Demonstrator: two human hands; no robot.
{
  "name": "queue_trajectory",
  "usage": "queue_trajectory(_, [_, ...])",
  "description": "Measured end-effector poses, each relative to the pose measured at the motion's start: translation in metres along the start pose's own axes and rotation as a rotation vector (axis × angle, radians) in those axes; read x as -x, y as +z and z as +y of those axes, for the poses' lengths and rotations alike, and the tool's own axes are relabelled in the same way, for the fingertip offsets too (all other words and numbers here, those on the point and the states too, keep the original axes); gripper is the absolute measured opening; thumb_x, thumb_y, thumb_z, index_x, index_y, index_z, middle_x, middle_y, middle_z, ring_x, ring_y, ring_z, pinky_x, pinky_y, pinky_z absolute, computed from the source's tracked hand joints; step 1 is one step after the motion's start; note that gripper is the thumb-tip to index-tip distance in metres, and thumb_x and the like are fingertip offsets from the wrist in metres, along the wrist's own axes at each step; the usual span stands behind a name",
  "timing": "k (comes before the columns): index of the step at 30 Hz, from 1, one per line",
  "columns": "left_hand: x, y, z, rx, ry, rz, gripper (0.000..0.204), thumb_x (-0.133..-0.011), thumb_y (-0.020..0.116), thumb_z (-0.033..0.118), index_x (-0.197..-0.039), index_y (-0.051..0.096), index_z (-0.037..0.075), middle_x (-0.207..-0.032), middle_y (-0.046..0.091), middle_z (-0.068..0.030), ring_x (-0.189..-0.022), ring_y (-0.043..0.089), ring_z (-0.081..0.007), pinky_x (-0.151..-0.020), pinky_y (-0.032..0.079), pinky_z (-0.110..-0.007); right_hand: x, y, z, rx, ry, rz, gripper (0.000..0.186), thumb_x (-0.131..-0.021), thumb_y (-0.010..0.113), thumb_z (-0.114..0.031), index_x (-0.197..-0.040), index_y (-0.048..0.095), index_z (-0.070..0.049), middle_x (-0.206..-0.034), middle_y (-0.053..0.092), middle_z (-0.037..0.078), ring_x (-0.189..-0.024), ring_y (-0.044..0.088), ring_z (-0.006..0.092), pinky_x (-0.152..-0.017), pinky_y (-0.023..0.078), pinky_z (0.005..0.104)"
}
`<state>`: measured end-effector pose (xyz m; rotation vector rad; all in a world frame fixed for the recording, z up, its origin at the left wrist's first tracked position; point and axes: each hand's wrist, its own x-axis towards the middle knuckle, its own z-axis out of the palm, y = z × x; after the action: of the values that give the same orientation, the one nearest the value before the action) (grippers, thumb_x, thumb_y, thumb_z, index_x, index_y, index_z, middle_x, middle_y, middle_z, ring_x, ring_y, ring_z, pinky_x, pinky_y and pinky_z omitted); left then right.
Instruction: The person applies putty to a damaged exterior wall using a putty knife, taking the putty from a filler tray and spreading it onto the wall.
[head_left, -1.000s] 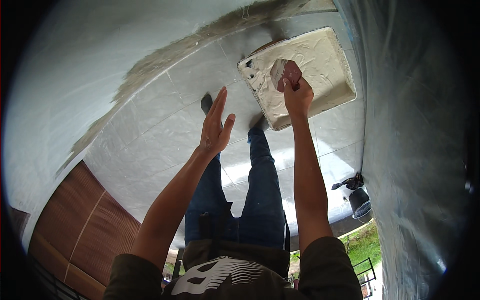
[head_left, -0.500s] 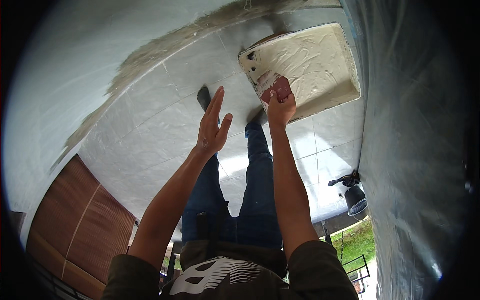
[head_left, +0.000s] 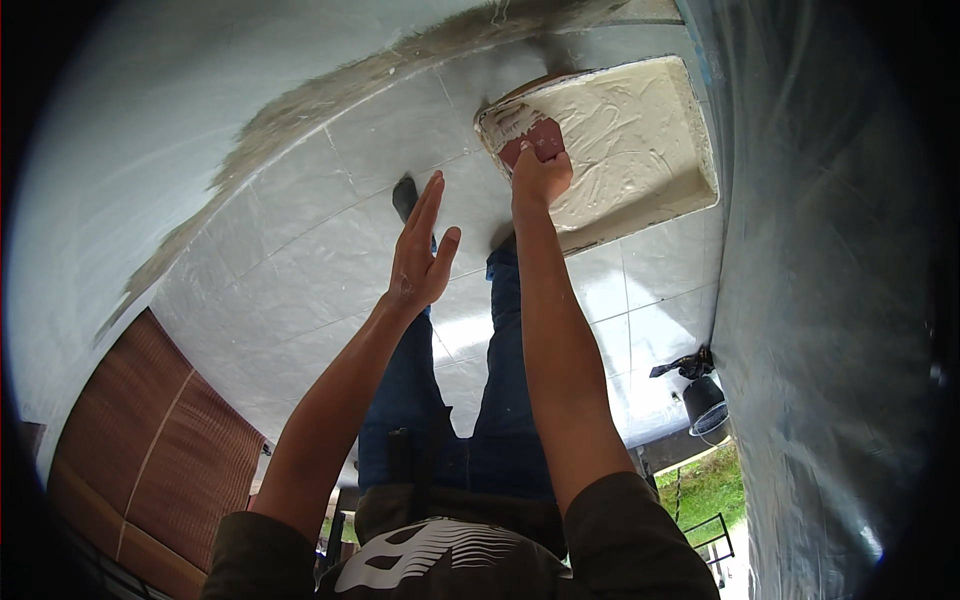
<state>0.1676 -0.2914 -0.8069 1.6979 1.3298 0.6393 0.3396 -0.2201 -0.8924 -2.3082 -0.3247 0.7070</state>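
My right hand [head_left: 542, 178] grips a dark red flat scraper [head_left: 545, 138] smeared with cream paste along its far edge. The scraper is over the left end of a large shallow tray [head_left: 638, 220], with thumb on top of the blade. A thick layer of cream paste [head_left: 625, 125], ridged with swirl marks, covers the tray's inside. My left hand [head_left: 420, 255] is held up to the left of the tray, fingers straight and together, thumb apart. It holds nothing, and a whitish smear shows near its wrist.
Grey tiles [head_left: 320, 240] make up the floor. Along the left runs a pale wall [head_left: 150, 130] with a rough brownish lower band. Clear plastic sheeting [head_left: 800, 300] hangs at the right. A black bucket [head_left: 706, 402] stands by it, and a brown woven blind [head_left: 165, 440] is lower left.
My right hand has moved the scraper left and farther away, along the tray's left end toward its far corner. My left hand has hardly moved.
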Motion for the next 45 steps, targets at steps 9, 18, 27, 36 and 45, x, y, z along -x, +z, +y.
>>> queue_trajectory(9, [0.0, -0.003, 0.002, -0.003, 0.003, -0.006, 0.06, -0.105, 0.049, 0.029, -0.155, 0.031, 0.0, -0.157, 0.037, -0.025, -0.146, 0.036, -0.0401, -0.119, 0.033, -0.048, 0.009, 0.007, -0.005, -0.623, 0.317, -0.12, 0.031, -0.086, 0.071, 0.004, -0.116, 0.062, 0.003, -0.113, 0.066, 0.013, -0.091, 0.07, 0.0228, -0.069, 0.064, 0.0344])
queue_trajectory(18, [-0.003, 0.0, 0.006, -0.002, 0.006, -0.019, 0.06, -0.104, 0.05, 0.029, -0.155, 0.031, 0.001, -0.158, 0.037, -0.0237, -0.146, 0.036, -0.0394, -0.119, 0.033, -0.048, -0.005, 0.004, 0.009, -0.775, 0.325, -0.136, 0.032, -0.09, 0.068, 0.001, -0.121, 0.059, 0.002, -0.117, 0.065, 0.014, -0.094, 0.069, 0.0241, -0.068, 0.065, 0.0379])
queue_trajectory(27, [-0.001, 0.003, 0.009, -0.006, 0.013, -0.024, 0.06, -0.105, 0.049, 0.03, -0.156, 0.031, 0.003, -0.158, 0.037, -0.0232, -0.147, 0.035, -0.0392, -0.119, 0.033, -0.048, -0.015, -0.01, 0.005, -1.215, 0.46, -0.272, 0.037, -0.092, 0.065, 0.002, -0.127, 0.055, -0.006, -0.123, 0.061, 0.012, -0.104, 0.067, 0.0269, -0.089, 0.063, 0.0459])
queue_trajectory(36, [-0.029, -0.014, 0.055, -0.036, 0.089, -0.008, 0.063, -0.104, 0.05, 0.03, -0.156, 0.029, 0.002, -0.159, 0.034, -0.0231, -0.148, 0.033, -0.0394, -0.12, 0.031, -0.047, -0.051, -0.113, -0.078, -1.387, 0.06, -0.464, 0.029, -0.094, 0.069, -0.006, -0.122, 0.061, -0.01, -0.106, 0.069, 0.005, -0.094, 0.069, 0.0171, -0.087, 0.063, 0.034])
queue_trajectory(45, [-0.096, -0.064, 0.197, 0.088, 0.387, 0.155, 0.065, -0.104, 0.044, 0.034, -0.156, 0.028, -0.001, -0.16, 0.032, -0.0259, -0.148, 0.032, -0.0424, -0.119, 0.029, -0.05, 0.026, -0.214, -0.198, -1.377, -0.181, -0.764, 0.024, -0.097, 0.065, -0.009, -0.121, 0.061, -0.011, -0.109, 0.07, 0.004, -0.094, 0.07, 0.0153, -0.076, 0.064, 0.0313])
